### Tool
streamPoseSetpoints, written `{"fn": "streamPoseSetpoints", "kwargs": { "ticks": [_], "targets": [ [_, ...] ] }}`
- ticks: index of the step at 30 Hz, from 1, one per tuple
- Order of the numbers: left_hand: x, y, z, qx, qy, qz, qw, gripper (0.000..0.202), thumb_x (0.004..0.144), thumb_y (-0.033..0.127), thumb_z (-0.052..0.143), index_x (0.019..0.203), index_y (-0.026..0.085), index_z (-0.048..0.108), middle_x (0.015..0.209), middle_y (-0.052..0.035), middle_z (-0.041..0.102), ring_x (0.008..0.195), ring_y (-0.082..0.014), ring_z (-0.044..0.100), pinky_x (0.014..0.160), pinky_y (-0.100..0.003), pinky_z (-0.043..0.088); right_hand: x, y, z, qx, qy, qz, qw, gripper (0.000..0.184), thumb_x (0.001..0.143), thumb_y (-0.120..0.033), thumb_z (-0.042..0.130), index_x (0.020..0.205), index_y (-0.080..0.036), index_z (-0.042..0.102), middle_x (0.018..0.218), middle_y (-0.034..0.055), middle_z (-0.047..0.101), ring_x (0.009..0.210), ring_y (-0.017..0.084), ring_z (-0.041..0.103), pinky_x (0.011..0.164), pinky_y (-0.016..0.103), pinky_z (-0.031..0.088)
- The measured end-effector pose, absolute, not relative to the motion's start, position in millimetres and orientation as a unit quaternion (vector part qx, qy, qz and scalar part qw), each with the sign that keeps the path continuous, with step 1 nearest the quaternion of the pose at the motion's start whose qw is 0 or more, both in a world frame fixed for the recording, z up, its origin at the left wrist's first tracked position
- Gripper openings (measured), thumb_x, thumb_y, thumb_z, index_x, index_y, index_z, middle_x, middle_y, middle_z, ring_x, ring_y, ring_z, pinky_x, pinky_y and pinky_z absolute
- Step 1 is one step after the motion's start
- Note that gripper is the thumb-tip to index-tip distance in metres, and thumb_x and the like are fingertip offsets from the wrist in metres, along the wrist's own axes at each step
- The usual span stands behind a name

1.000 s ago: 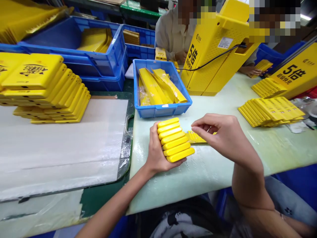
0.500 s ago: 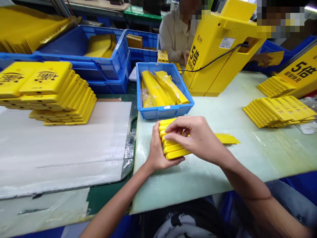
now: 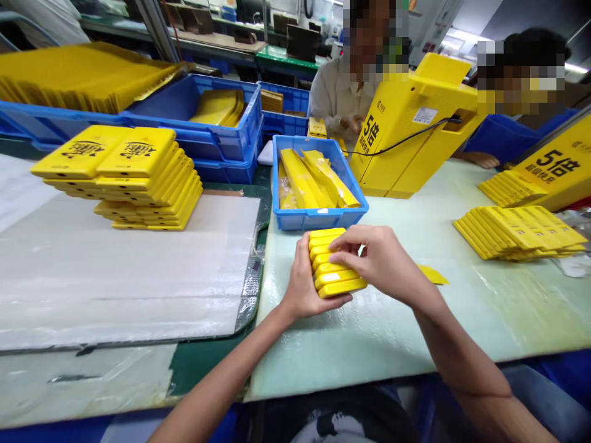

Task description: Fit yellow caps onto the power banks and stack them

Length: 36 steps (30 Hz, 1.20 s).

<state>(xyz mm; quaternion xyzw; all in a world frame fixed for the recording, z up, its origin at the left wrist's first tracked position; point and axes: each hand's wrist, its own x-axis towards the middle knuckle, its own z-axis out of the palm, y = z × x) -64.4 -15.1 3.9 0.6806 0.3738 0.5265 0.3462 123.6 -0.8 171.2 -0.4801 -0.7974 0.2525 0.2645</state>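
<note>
My left hand (image 3: 302,286) is wrapped around a stack of several yellow power banks (image 3: 339,288), held tilted above the pale green tabletop. Their rounded narrow edges face me. My right hand (image 3: 376,261) is at the right side of the stack, thumb and forefinger brought together in a pinch against the edges. Whatever lies between those fingertips is too small or hidden to make out. A pale patch shows on the edge of one lower power bank. Partly behind my right forearm, a flat yellow sheet (image 3: 434,274) lies on the table.
A blue bin (image 3: 318,219) with yellow strips stands just beyond my hands. More yellow power banks are stacked at left (image 3: 133,163) and fanned out at right (image 3: 512,231). A large yellow cabinet (image 3: 397,154) with a black cable stands behind. Two people sit opposite.
The view has tilted up and turned slightly left. My hands keep nearly the same hold on the stack. At right, a co-worker's hand that held a yellow sheet is now lower, without it showing.
</note>
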Motion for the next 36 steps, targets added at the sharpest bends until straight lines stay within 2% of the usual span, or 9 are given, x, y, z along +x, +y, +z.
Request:
{"fn": "streamPoseSetpoints", "kwargs": {
  "ticks": [2,5,8,13,19,22,28,31,36],
  "targets": [
    [-65,-15,3,0.680,0.380,0.523,0.347,0.145,0.066,0.068,0.103,0.176,0.028,0.018,0.167,-0.0210,0.045,0.156,-0.0492,0.053,0.133,-0.075,0.044,129,0,170,-0.514,-0.804,0.194,0.228,0.016,0.093,-0.007,0.075,0.082,-0.019,0.073,0.084,0.0036,0.078,0.077,0.019,0.067,0.074,0.033,0.047],
    [-64,-14,3,0.680,0.383,0.521,0.346,0.147,0.064,0.068,0.105,0.176,0.031,0.018,0.164,-0.0194,0.049,0.154,-0.0490,0.055,0.135,-0.077,0.041,137,8,176,-0.565,-0.769,0.104,0.281,0.019,0.095,-0.010,0.073,0.080,-0.020,0.068,0.082,0.0046,0.073,0.077,0.021,0.064,0.072,0.034,0.045],
    [-64,-14,5,0.679,0.385,0.522,0.345,0.145,0.064,0.066,0.105,0.176,0.030,0.020,0.162,-0.0192,0.049,0.154,-0.0494,0.055,0.134,-0.077,0.042,124,14,179,-0.500,-0.783,0.157,0.337,0.015,0.100,-0.015,0.073,0.086,-0.021,0.070,0.089,0.0048,0.073,0.085,0.022,0.066,0.071,0.031,0.047],
    [-63,-14,6,0.677,0.402,0.515,0.340,0.145,0.060,0.062,0.107,0.174,0.028,0.024,0.166,-0.0203,0.046,0.159,-0.0515,0.050,0.134,-0.075,0.042,98,21,166,-0.501,-0.814,0.185,0.227,0.020,0.095,-0.008,0.075,0.081,-0.020,0.068,0.090,0.0043,0.075,0.082,0.020,0.065,0.078,0.033,0.046],
    [-63,-15,4,0.675,0.390,0.521,0.347,0.143,0.066,0.063,0.105,0.175,0.033,0.018,0.161,-0.0182,0.051,0.153,-0.0484,0.057,0.131,-0.078,0.044,116,25,168,-0.522,-0.753,0.219,0.335,0.007,0.093,-0.016,0.077,0.087,-0.019,0.077,0.079,0.0023,0.075,0.075,0.020,0.065,0.073,0.033,0.047],
    [-63,-15,5,0.675,0.396,0.518,0.345,0.145,0.063,0.062,0.107,0.175,0.031,0.020,0.164,-0.0193,0.048,0.156,-0.0491,0.053,0.133,-0.075,0.044,113,18,164,-0.477,-0.776,0.280,0.304,0.005,0.091,-0.018,0.078,0.095,-0.019,0.081,0.080,0.0011,0.076,0.074,0.019,0.066,0.073,0.032,0.048],
    [-62,-15,5,0.677,0.396,0.518,0.340,0.148,0.062,0.064,0.107,0.176,0.032,0.019,0.164,-0.0195,0.048,0.157,-0.0511,0.052,0.134,-0.080,0.040,137,26,160,-0.571,-0.753,0.141,0.296,0.017,0.094,-0.020,0.070,0.077,-0.021,0.067,0.078,0.0049,0.074,0.074,0.022,0.063,0.073,0.035,0.044],
    [-62,-15,7,0.676,0.393,0.519,0.346,0.146,0.063,0.065,0.106,0.176,0.031,0.020,0.163,-0.0198,0.049,0.156,-0.0506,0.053,0.135,-0.079,0.040,126,29,164,-0.512,-0.760,0.206,0.344,0.014,0.097,-0.025,0.070,0.083,-0.021,0.069,0.083,0.0041,0.075,0.078,0.021,0.066,0.073,0.033,0.047],
    [-63,-12,8,0.680,0.382,0.526,0.339,0.133,0.067,0.066,0.103,0.171,0.027,0.030,0.164,-0.0211,0.047,0.160,-0.0510,0.049,0.136,-0.076,0.039,92,31,162,-0.499,-0.802,0.220,0.242,0.015,0.097,-0.015,0.072,0.083,-0.020,0.070,0.088,0.0045,0.078,0.082,0.020,0.067,0.075,0.032,0.044]
  ]
}}
